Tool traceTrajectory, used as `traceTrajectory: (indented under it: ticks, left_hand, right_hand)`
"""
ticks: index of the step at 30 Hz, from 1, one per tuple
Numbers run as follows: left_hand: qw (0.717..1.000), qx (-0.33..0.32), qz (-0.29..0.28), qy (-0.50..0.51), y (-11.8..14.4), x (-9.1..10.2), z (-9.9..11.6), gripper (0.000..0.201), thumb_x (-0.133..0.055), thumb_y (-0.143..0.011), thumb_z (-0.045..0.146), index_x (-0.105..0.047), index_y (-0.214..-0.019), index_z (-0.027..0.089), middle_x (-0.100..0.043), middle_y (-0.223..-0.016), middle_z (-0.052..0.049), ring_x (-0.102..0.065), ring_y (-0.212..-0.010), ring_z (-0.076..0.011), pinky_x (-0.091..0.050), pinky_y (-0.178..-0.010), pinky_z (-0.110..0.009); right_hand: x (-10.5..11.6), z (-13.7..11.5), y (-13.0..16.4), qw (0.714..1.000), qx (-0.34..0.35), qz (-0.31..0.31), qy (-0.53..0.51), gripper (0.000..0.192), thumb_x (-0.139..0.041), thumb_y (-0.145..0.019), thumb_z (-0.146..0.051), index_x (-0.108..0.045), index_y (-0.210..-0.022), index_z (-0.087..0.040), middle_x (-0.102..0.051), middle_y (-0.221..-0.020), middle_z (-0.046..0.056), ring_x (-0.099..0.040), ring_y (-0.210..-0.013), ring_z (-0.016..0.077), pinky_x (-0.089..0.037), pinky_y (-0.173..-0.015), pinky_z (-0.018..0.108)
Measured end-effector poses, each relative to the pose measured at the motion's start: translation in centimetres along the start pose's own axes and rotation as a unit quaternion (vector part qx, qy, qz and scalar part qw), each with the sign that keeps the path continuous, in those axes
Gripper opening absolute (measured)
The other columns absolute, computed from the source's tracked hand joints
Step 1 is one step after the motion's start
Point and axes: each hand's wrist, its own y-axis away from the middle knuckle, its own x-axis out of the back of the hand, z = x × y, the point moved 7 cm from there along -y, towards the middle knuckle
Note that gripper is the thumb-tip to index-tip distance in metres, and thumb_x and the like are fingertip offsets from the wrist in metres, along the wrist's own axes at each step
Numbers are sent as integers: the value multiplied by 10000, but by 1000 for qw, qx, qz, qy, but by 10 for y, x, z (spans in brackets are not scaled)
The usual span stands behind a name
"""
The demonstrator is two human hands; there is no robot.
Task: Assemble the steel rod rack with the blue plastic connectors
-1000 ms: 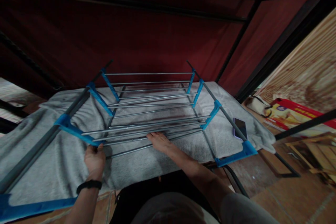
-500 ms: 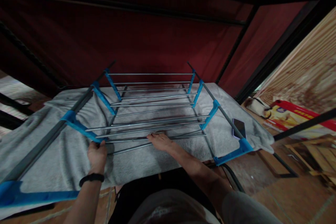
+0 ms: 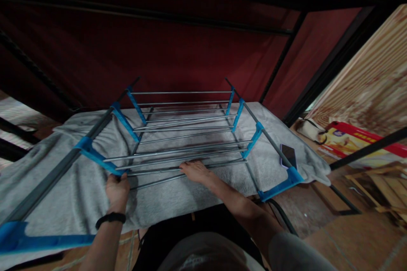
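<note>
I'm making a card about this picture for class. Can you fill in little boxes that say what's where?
place: dim spot by a red cloth wall
rack: metal rods and blue brackets, lying on a grey blanket
left hand: closed on a blue bracket at the rack's near left corner
right hand: flat on the near rods
wrist: black band on the left
phone: on the blanket, right of the rack

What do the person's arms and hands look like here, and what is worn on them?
Both hands are bare, no gloves. The left hand has a thin black band around the wrist and a bare forearm. The right hand has nothing on the wrist; a grey sleeve covers the upper arm.
</note>
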Motion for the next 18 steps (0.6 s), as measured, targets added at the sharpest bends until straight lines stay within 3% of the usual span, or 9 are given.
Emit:
traceTrajectory:
  ticks: [9,13,18]
  left_hand:
    - [1000,22,-6,12,1,3,6,116,-593,-717,263,-517,-792,219,-542,-689,7,-531,-701,-201,-447,-692,-322]
    - [1000,7,0,-3,-3,2,2,98,-576,-730,280,-520,-789,225,-547,-680,11,-528,-680,-202,-436,-652,-303]
    - [999,-12,28,-23,-4,0,4,105,-563,-750,250,-459,-739,232,-474,-652,23,-471,-630,-177,-439,-659,-302]
  right_hand:
    - [-3,3,-1,1000,-10,1,5,333,-360,-1072,-385,-611,-1237,-239,-747,-1160,87,-708,-1044,218,-530,-881,352]
    - [2,20,4,1000,-27,6,4,311,-386,-1066,-372,-650,-1181,-252,-770,-1075,58,-717,-987,198,-520,-832,305]
    - [8,41,22,998,-50,36,14,310,-387,-1071,-350,-653,-1198,-258,-760,-1129,46,-702,-1036,185,-502,-863,290]
